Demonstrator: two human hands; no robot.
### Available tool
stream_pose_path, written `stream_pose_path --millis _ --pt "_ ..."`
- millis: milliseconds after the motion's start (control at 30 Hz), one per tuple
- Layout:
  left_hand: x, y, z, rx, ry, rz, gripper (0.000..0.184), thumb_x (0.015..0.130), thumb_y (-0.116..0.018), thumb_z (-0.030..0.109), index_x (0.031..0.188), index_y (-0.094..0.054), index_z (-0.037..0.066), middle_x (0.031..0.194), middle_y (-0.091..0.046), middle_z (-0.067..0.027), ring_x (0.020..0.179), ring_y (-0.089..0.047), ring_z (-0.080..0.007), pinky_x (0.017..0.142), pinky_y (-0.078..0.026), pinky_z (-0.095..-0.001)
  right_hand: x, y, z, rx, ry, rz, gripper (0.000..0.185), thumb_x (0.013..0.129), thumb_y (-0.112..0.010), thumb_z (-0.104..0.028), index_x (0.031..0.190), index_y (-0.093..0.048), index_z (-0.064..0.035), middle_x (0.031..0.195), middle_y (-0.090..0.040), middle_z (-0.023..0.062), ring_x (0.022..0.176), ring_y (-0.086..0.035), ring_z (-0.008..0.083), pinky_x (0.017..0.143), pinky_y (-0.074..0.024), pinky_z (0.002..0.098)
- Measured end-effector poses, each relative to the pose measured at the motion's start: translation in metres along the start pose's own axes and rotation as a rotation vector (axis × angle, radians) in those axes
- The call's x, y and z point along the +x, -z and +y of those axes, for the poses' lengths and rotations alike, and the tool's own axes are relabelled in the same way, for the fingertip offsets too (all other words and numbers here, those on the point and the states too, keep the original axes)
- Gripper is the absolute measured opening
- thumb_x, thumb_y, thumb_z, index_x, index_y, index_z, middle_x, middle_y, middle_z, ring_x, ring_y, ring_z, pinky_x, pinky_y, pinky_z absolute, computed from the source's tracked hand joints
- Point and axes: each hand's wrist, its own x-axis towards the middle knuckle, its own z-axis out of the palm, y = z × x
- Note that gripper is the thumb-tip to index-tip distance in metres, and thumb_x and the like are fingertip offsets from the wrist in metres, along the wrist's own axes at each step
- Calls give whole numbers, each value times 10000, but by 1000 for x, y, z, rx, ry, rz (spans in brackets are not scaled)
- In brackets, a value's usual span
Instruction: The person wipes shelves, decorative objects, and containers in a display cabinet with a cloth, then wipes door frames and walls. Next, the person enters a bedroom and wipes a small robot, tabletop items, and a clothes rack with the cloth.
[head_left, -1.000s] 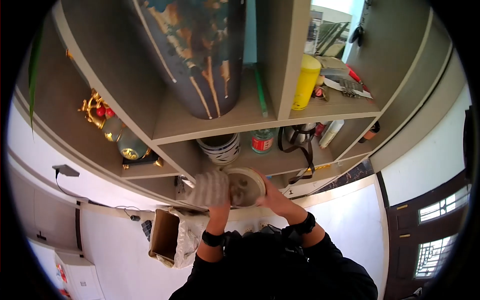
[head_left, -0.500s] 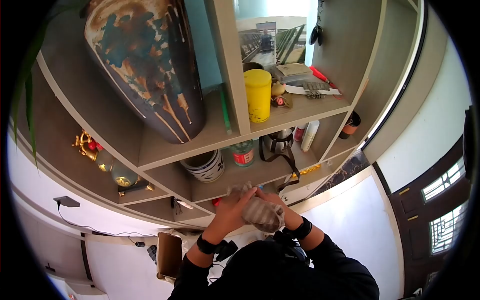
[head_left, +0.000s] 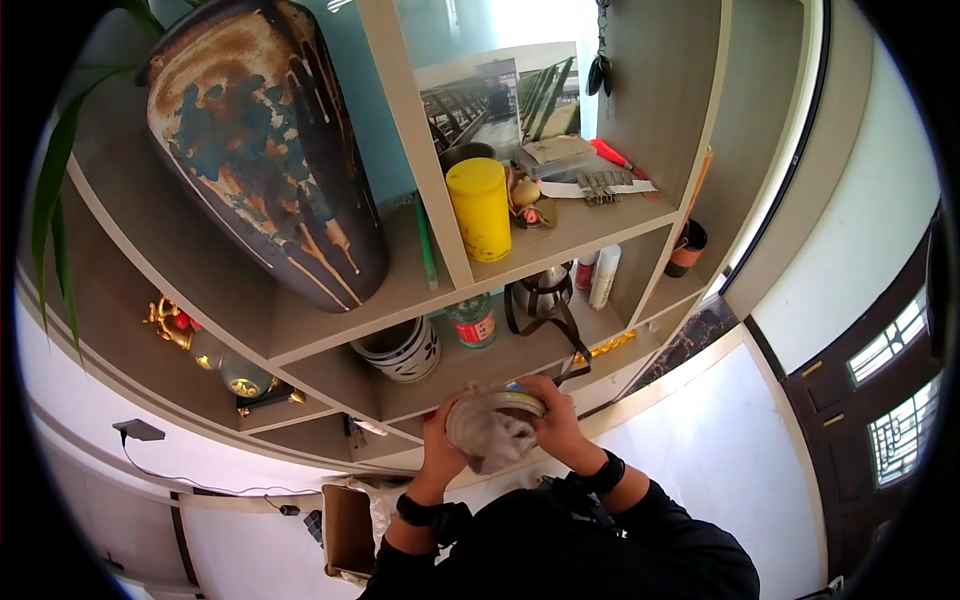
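In front of the shelf, my left hand [head_left: 440, 450] is closed around a crumpled grey-brown cloth [head_left: 478, 430]. My right hand [head_left: 562, 428] grips the side of a round container with a pale, yellowish rim [head_left: 522, 402]. The cloth lies against this container and covers much of it, so its full shape and kind are hidden. Just beyond my hands, on the lower shelf, stand a blue-and-white pot [head_left: 400, 352] and a clear bottle with a red label [head_left: 472, 322].
A tall drip-glazed vase [head_left: 270, 160] fills the left compartment. A yellow canister [head_left: 479, 210] stands near the middle divider. A dark strap [head_left: 545, 325] hangs over the lower shelf edge. An open cardboard box [head_left: 350, 530] sits on the floor at left.
My hands have moved apart, and the round container's rim now shows between them. The cloth has shifted left with my left hand. The camera view has turned slightly.
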Motion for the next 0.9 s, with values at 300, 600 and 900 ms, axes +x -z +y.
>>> stream_pose_path --millis 300,600,900 --pt "-33 -37 -83 364 -157 168 358 753 -496 28 1105 -500 93 935 -548 -138 866 -521 -275 771 -414 -335 -9 -9 9 360 -187 434 201 756 -571 -16 924 -465 -38 751 -531 3 654 -457 43 575 -371 163" --pt "-24 -44 4 454 -149 154 469 760 -499 27 1211 -374 -2 904 -554 -177 861 -529 -283 799 -396 -339 -11 -18 5 808 -147 661 217 825 -490 -97 1022 -439 -24 947 -505 56 842 -469 131 742 -387 251" --pt "10 -13 5 106 -241 157 475 626 -682 106 1047 -500 -18 949 -562 -140 877 -547 -239 750 -422 -327 -4 17 -1 41 76 -6 342 660 -588 -19 969 -444 -43 810 -536 148 718 -555 238 619 -425 284"
